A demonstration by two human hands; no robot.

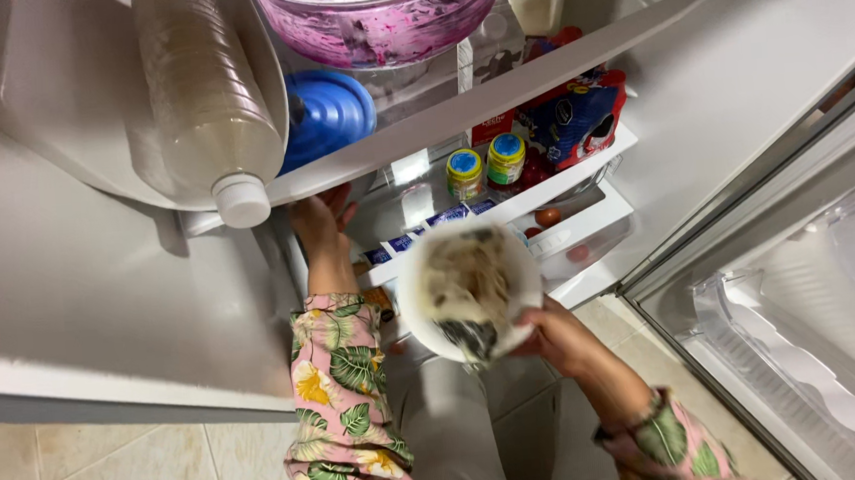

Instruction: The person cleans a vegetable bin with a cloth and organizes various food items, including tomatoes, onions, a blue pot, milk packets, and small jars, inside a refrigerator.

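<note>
I look down into an open fridge. My right hand (555, 336) grips a white bowl (469, 289) of pale, dark-flecked food by its near rim, in front of the lower shelves. My left hand (323, 220) reaches up, fingers against the underside of a white shelf edge (459, 112), and holds nothing. Both my sleeves are pink with green leaves.
A large clear bottle (202, 95) of cloudy liquid lies on its side at the left. Near it are a blue lid (330, 111), a clear bowl of purple food (382, 13), two small yellow jars (485, 164) and a red-and-blue packet (574, 114). The fridge door (816, 343) stands open at the right.
</note>
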